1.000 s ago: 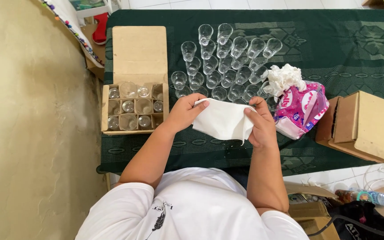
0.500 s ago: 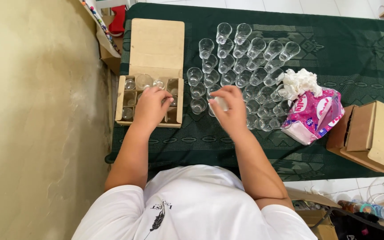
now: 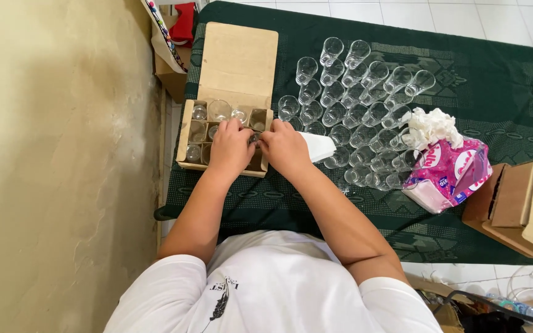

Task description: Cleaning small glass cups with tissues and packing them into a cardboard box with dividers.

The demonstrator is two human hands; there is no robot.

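My left hand reaches into an open cardboard box with dividers and grips a small clear glass at the box's right side. Several other glasses stand in the compartments. My right hand is pressed against the same glass from the right and holds a folded white tissue. Just right of my hands, several empty glasses stand in rows on the dark green tablecloth.
The box's lid lies flat behind it. Crumpled white tissues rest above a pink tissue pack. Another cardboard box sits at the right edge. A beige wall runs along the left.
I held the tissue spread in both hands; now my left hand has gone into the box and my right hand has followed with the tissue. The view has shifted left.
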